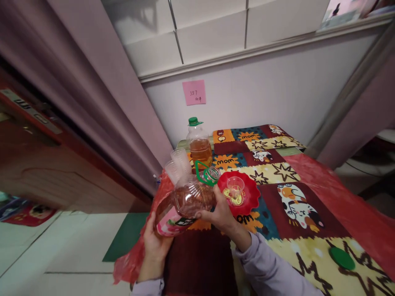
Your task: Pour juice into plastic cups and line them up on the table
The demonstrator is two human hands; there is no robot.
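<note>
I hold a large clear plastic jug (188, 201) with a pink label, tilted on its side, its open mouth and green handle ring toward a red plate. My left hand (156, 242) grips its base from below. My right hand (217, 211) wraps round its shoulder near the neck. The red plate (249, 195) lies on the table and carries a small clear plastic cup (235, 187), just right of the jug's mouth. A green cap (342, 258) lies on the cloth at the near right.
A second bottle (200, 146) with a green cap and amber liquid stands at the table's far end, beside stacked clear cups (178, 166). A patterned cloth (293, 205) covers the table over red plastic sheet. A wall with a pink note (194, 92) is behind; floor lies to the left.
</note>
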